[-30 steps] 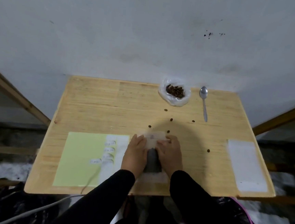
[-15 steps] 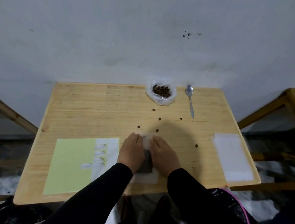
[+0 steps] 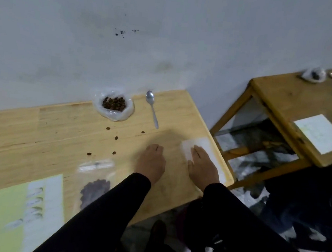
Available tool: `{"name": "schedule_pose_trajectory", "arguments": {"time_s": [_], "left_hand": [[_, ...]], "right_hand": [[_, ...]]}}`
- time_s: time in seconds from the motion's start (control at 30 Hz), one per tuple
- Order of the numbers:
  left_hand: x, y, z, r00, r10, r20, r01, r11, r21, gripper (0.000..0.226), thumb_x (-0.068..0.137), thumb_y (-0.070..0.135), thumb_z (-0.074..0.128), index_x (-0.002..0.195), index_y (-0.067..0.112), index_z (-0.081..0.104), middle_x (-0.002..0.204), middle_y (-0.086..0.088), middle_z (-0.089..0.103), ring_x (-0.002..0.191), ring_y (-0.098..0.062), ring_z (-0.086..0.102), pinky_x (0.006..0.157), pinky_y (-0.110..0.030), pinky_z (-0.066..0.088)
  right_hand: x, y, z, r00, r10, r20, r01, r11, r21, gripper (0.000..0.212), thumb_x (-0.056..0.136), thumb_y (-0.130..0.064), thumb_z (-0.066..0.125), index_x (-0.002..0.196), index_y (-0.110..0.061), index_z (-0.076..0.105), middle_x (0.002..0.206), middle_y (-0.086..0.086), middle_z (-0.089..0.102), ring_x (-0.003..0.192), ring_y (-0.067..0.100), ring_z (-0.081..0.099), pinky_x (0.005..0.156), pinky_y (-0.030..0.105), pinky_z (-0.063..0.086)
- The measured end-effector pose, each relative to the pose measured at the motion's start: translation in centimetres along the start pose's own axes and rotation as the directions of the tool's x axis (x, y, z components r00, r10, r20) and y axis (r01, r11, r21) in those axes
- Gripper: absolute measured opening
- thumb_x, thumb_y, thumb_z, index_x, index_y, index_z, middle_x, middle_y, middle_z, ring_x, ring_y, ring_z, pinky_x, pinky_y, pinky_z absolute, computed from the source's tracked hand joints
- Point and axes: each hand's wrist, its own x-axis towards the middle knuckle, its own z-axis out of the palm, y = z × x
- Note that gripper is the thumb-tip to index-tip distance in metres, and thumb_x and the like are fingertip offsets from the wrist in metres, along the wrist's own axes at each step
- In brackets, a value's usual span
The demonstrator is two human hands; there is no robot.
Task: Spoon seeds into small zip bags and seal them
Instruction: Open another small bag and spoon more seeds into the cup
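Right hand (image 3: 202, 166) flat, fingers straight, resting on white bag stack (image 3: 198, 146) at table's right edge; stack's long axis near-to-far. Left hand (image 3: 152, 161) flat on bare table (image 3: 40, 135), holds nothing. Filled bag (image 3: 94, 182) lies left of both hands, left hand nearer. Seed pouch (image 3: 113, 104) and spoon (image 3: 152, 108) far. Label sheet (image 3: 33, 204): writing unreadable.

I have let go of the filled zip bag (image 3: 94, 182), which now lies alone on the desk (image 3: 40, 135), and moved both hands rightward, my left hand (image 3: 151, 162) resting flat on bare wood and my right hand (image 3: 202, 166) lying on the stack of white bags (image 3: 187, 147).
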Motion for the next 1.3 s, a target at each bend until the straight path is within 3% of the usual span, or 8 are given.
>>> {"name": "schedule_pose_trajectory", "arguments": {"time_s": [0.3,0.4,0.73,1.0,1.07,1.13,1.2,1.3], "left_hand": [[4.6,4.9,4.4,0.999,0.049,0.016,-0.048,0.996,-0.079,0.047,0.096,0.013,0.041,0.141,0.003,0.034,0.143,-0.012,0.040,0.132,-0.024,0.034,0.109,-0.027,0.023],[5.5,5.7,4.5,0.999,-0.010,0.035,0.013,0.997,-0.072,0.050,0.098,0.015,0.040,0.145,0.004,0.029,0.147,-0.013,0.034,0.135,-0.025,0.030,0.110,-0.029,0.023],[5.5,6.0,5.3,0.997,0.014,-0.071,-0.023,0.991,-0.133,0.041,0.094,0.012,0.050,0.134,0.002,0.048,0.136,-0.015,0.049,0.128,-0.028,0.042,0.107,-0.031,0.031],[5.1,6.2,5.1,0.972,0.022,-0.235,-0.066,0.981,-0.182,0.018,0.081,-0.004,0.061,0.099,-0.001,0.064,0.110,-0.017,0.060,0.105,-0.030,0.054,0.088,-0.022,0.036],[5.2,6.4,4.5,0.976,-0.017,-0.217,-0.036,0.970,-0.239,0.008,0.086,-0.001,0.056,0.089,0.002,0.061,0.095,-0.013,0.062,0.089,-0.026,0.055,0.074,-0.021,0.036],[5.2,6.5,3.7,0.986,-0.062,-0.155,0.012,0.951,-0.309,0.009,0.089,0.001,0.050,0.085,0.007,0.056,0.080,-0.010,0.061,0.074,-0.025,0.054,0.062,-0.029,0.039],[5.1,6.5,2.6,0.988,-0.081,-0.132,0.027,0.929,-0.368,0.012,0.090,0.001,0.047,0.083,0.009,0.052,0.075,-0.008,0.059,0.069,-0.023,0.053,0.061,-0.028,0.041],[5.2,6.4,0.1,0.978,-0.056,-0.202,-0.028,0.921,-0.388,0.019,0.088,-0.004,0.045,0.079,0.012,0.049,0.072,-0.005,0.056,0.063,-0.018,0.047,0.058,-0.021,0.035]], "right_hand": [[1.3,5.0,2.4,0.988,-0.024,0.150,0.022,1.000,0.017,0.058,0.099,-0.030,0.031,0.147,-0.001,0.015,0.156,0.013,0.018,0.144,0.024,0.016,0.119,0.033,0.015],[1.2,5.3,2.7,0.991,-0.039,0.127,0.031,0.997,0.069,0.059,0.097,-0.032,0.025,0.147,0.000,0.019,0.155,0.015,0.020,0.144,0.024,0.017,0.119,0.032,0.013],[1.2,5.4,3.4,0.998,-0.050,0.027,0.044,0.982,0.182,0.083,0.078,-0.046,0.008,0.141,0.001,0.034,0.149,0.017,0.033,0.140,0.027,0.028,0.117,0.032,0.015],[1.2,5.7,3.0,0.999,-0.035,0.006,0.032,0.966,0.256,0.053,0.094,-0.024,0.047,0.142,-0.004,0.036,0.150,0.012,0.033,0.140,0.024,0.027,0.118,0.033,0.020],[1.5,5.8,2.3,0.999,-0.006,-0.043,0.019,0.950,0.312,0.048,0.092,-0.022,0.049,0.137,-0.005,0.044,0.144,0.012,0.040,0.134,0.025,0.035,0.113,0.034,0.031],[2.0,5.8,1.5,0.969,-0.002,-0.249,0.076,0.955,0.287,0.043,0.087,-0.025,0.048,0.126,-0.007,0.053,0.134,0.015,0.049,0.124,0.029,0.045,0.102,0.038,0.042],[2.9,5.8,0.4,0.904,-0.050,-0.424,0.133,0.976,0.170,0.043,0.082,-0.028,0.051,0.121,-0.010,0.056,0.129,0.016,0.053,0.120,0.030,0.047,0.098,0.041,0.043],[4.7,4.8,-2.5,0.863,-0.114,-0.493,0.183,0.979,0.094,0.040,0.077,-0.029,0.059,0.113,-0.012,0.061,0.118,0.010,0.061,0.112,0.029,0.053,0.091,0.043,0.044]]}}
